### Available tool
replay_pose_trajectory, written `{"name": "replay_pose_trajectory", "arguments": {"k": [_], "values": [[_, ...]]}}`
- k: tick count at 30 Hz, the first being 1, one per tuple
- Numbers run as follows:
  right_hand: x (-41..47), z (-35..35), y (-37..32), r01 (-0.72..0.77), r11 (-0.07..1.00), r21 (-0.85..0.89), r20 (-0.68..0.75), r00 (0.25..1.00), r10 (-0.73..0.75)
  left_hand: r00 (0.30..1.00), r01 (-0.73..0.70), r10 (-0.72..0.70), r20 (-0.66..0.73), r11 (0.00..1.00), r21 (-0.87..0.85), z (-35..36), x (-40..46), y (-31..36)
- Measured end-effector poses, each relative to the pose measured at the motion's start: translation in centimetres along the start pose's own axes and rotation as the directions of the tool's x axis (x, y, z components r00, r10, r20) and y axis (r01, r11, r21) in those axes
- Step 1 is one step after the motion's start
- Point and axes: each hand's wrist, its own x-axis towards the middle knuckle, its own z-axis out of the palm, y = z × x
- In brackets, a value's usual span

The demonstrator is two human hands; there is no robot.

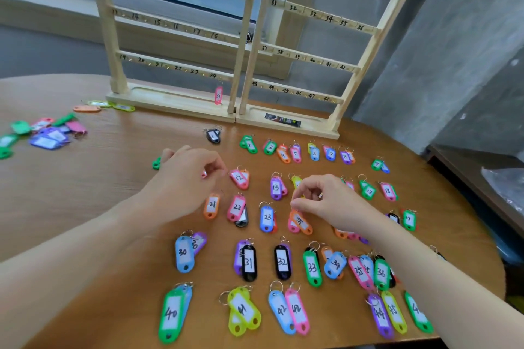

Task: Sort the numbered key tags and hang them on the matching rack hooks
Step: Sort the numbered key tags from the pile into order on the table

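Two wooden racks (181,64) (309,58) with numbered hooks stand at the back of the table. A single pink tag (218,95) hangs by hook 24. Coloured numbered key tags lie in rows on the table in front of me. My left hand (188,178) hovers left of pink tag 12 (239,178), its curled fingers pinching a pink tag (204,174) of which only a sliver shows. My right hand (326,200) pinches the ring end of orange tag 24 (301,221), with a yellow tag (296,181) partly hidden behind its fingers.
A loose pile of unsorted tags (48,134) lies at the far left. A black tag 1 (213,136) sits near the rack base, and a black packet (282,119) lies in the right rack's tray. The table edge (442,173) curves at the right, beside a dark shelf.
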Motion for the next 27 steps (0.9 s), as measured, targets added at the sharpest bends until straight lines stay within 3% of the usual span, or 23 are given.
{"name": "replay_pose_trajectory", "arguments": {"k": [6, 16, 20, 27], "values": [[2.1, 0.5, -2.2, 0.051, 0.999, 0.004, -0.011, 0.999, -0.051, 0.998, 0.049, -0.05, -0.022, 0.998, -0.032, -1.9, 0.1, -4.1], [10.2, 4.8, -10.3, 0.175, 0.985, 0.007, 0.046, 0.984, -0.175, 0.965, 0.242, -0.249, -0.078, 0.966, -0.091, -6.6, 0.2, -14.1], [14.7, 7.1, -13.7, 0.201, 0.979, -0.033, 0.009, 0.98, -0.201, 0.92, 0.376, -0.371, -0.124, 0.926, 0.023, -8.5, 1.2, -17.4], [24.2, 10.5, -19.8, 0.277, 0.959, -0.065, -0.029, 0.96, -0.279, 0.866, 0.433, -0.366, -0.34, 0.89, 0.144, -9.8, 3.0, -21.8]]}}
